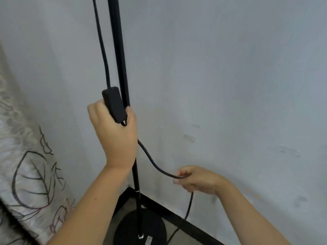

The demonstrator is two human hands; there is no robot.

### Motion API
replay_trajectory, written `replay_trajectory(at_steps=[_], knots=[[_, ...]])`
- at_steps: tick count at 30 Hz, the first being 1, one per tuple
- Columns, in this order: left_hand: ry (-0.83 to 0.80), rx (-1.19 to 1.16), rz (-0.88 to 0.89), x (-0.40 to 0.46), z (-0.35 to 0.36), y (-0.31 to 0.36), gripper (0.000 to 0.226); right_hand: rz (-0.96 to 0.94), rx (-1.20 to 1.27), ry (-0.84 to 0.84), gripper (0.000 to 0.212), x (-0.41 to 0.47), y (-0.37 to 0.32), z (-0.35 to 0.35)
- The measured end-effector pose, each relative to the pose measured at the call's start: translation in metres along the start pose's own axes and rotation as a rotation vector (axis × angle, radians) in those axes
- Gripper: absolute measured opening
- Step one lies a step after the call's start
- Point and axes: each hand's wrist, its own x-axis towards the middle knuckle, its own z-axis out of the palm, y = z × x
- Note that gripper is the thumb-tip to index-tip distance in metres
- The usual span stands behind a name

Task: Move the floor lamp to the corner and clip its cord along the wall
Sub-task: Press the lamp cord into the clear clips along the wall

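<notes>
- Standing in the corner of the room, the floor lamp [122,50] has its round black base [141,228] on the floor, close to the dark skirting [177,216] where the two walls meet; the move to the corner looks done, judged from this placement.
- The left hand [118,137] is wrapped shut around the lamp pole, with the black inline switch box [115,104] pinned against the pole by the thumb and fingers.
- The right hand [196,179] is closed on the black cord [152,160], which sags in a loose curve from under the left hand, passes through the right fist and drops to the floor beside the base.
- The step in hand appears to be gathering the cord for routing. To do it well, the person should keep the pole steady with the left hand, draw the slack down gently with the right, and lay the cord flat along the wall [230,85] above the skirting without tugging at the switch box.
- No cord clips are visible, so where they will be fixed cannot be told.
- A patterned curtain [26,165] hangs at the left, near the base; it could get in the way of the left wall, while the right wall looks bare and scuffed.
</notes>
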Motion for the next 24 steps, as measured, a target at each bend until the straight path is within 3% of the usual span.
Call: replay_trajectory(at_steps=[1, 5, 8, 10, 13, 18, 24], knots=[[-0.013, -0.047, -0.024, -0.01, 0.001, -0.004, 0.016, 0.004, 0.057, -0.053, 0.004, -0.013, 0.0, -0.016], [-0.251, -0.254, -0.277, -0.051, 0.021, -0.016, 0.02, -0.087, 0.252, -0.047, 0.038, -0.061, -0.008, -0.06], [-0.511, -0.305, -0.624, -0.07, 0.042, -0.029, 0.014, -0.097, 0.062, 0.074, 0.028, -0.072, -0.027, -0.062], [-0.651, -0.335, -0.798, -0.078, 0.055, -0.04, 0.02, -0.082, -0.134, 0.223, 0.014, -0.066, -0.04, -0.052], [-0.756, -0.483, -0.96, -0.085, 0.073, -0.05, 0.023, -0.122, -0.422, 0.636, 0.012, -0.05, -0.048, -0.042], [-0.778, -0.571, -1.013, -0.081, 0.091, -0.062, 0.014, -0.159, -0.667, 1.003, 0.021, -0.033, -0.045, -0.036], [-0.802, -0.494, -0.898, -0.083, 0.098, -0.069, 0.016, -0.196, -0.743, 1.093, 0.015, -0.018, -0.048, -0.023]])
